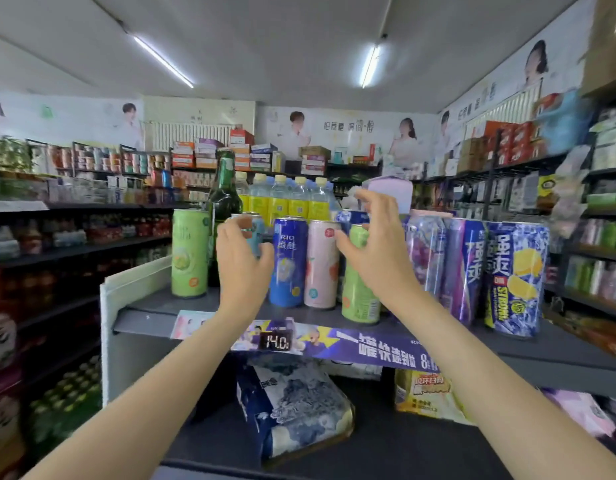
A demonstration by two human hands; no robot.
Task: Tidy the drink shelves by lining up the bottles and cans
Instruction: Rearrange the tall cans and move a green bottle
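Top shelf (202,308) count: tall cans, at least 9 visible, some partly hidden by hands; green glass bottle (224,199), 1; yellow-label bottles (288,199), about 5 behind.
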